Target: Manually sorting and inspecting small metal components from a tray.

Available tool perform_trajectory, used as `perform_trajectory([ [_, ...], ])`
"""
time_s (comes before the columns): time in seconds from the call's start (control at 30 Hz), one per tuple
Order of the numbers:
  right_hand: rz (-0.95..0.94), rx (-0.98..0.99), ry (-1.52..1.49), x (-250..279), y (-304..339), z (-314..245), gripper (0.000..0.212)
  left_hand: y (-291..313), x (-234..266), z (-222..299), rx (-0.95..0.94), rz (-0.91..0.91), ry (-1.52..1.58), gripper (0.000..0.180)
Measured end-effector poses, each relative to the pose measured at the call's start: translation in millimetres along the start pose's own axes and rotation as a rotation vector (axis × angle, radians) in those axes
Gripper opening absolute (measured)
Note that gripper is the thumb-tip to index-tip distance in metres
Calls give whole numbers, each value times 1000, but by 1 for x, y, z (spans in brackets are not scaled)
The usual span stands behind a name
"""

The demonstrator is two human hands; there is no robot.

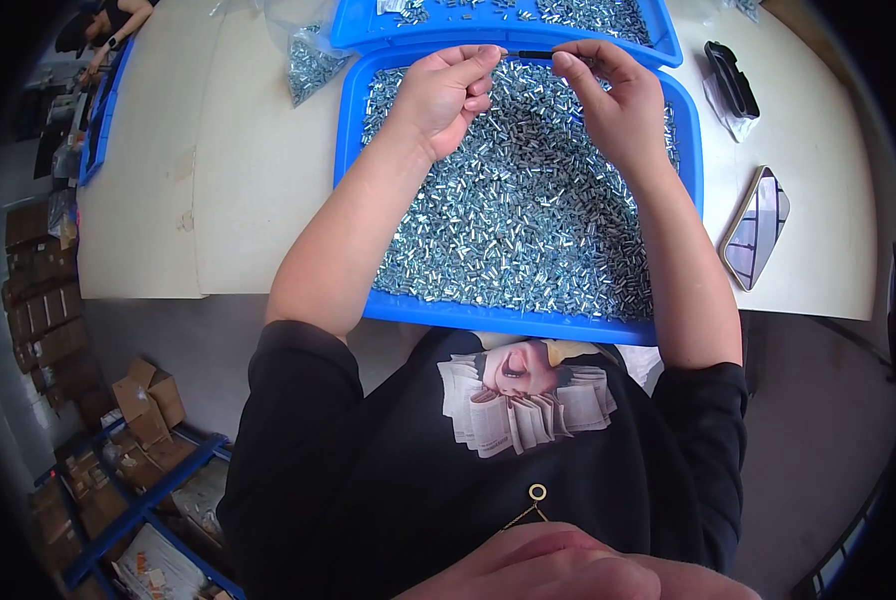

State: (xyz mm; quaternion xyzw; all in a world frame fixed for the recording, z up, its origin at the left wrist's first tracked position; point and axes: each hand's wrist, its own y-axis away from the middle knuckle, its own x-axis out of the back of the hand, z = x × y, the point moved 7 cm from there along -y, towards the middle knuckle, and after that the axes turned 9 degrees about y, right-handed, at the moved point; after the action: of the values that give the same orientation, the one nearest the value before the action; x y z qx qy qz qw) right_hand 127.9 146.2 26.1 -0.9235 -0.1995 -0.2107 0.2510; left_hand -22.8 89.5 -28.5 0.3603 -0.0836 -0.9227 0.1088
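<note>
My left hand (453, 92) is closed in a pinch over the far part of a blue tray (351, 120). Whatever sits between its thumb and forefinger is too small to make out. A thin black rod-shaped tool (538, 54) lies level between my two hands, its left end close to the left fingertips. Gripping its right end are the thumb and fingers of my right hand (618, 100). Below both hands, the tray is filled with a heap of small silvery metal cylinders (518, 220).
Behind stands a second blue tray (508, 38) with more metal pieces. A clear plastic bag (313, 70) of pieces lies at its left. On the right are a black case (731, 80) and a phone (756, 228). Another person's arm (108, 50) shows far left.
</note>
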Motion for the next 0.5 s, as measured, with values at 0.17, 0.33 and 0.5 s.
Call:
perform_trajectory([
  [0.17, -57, -263, 24, -5, 3, 16, 35, 1, 0, 2, -79, 26, -106, 19],
  [0.33, -182, -435, -125, -16, 6, 35, 44, 1, 0, 6, -144, 34, -129, 17],
  [0.5, -396, -793, -669, -36, 21, 57, 22, 2, -6, 11, -257, 40, -262, 16],
])
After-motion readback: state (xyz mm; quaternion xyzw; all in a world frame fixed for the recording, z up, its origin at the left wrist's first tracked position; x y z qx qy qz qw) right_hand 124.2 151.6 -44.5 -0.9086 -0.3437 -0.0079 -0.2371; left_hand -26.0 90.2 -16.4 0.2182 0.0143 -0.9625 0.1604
